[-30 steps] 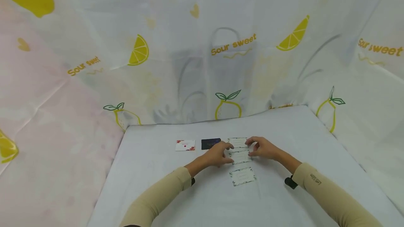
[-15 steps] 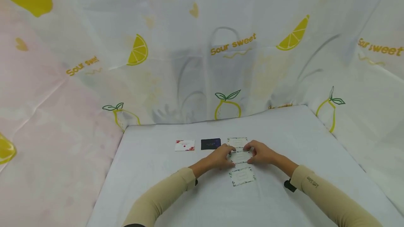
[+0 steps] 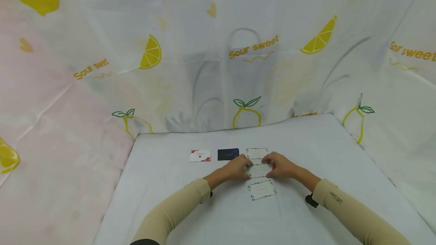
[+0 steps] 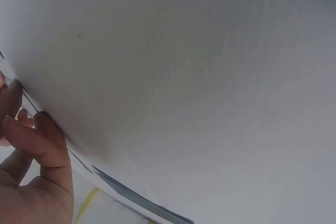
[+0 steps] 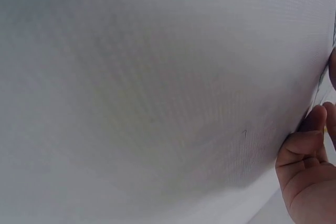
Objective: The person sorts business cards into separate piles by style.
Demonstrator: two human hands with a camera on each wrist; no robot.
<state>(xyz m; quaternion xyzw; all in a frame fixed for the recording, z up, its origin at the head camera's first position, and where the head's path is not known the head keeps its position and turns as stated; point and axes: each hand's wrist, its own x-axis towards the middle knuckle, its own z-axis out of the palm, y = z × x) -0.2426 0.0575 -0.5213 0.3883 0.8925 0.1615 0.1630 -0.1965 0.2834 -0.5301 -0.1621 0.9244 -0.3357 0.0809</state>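
Note:
Three white cards with green leafy borders lie in a column on the white tabletop. My left hand point(image 3: 235, 168) has its curled fingers and thumb at the left edge of the middle card point(image 3: 259, 171). Opposite it, my right hand point(image 3: 281, 165) holds the card's right edge in the same way, fingertips near the upper corner and thumb near the lower one. The card stays flat, or nearly so. Just beyond is the far leafy card point(image 3: 257, 153), and nearer to me the tilted near leafy card point(image 3: 262, 190). Both wrist views show the curled fingers low against the cloth.
Left of the column lie a dark purple-black card stack point(image 3: 227, 154) and a white card with red flowers point(image 3: 200, 155). A lemon-print curtain point(image 3: 190, 86) closes off the back and sides of the white tabletop point(image 3: 177, 214).
Both hands have come in from between the far and middle cards to the middle card's side edges. That card has shifted slightly toward me. The other cards stay put.

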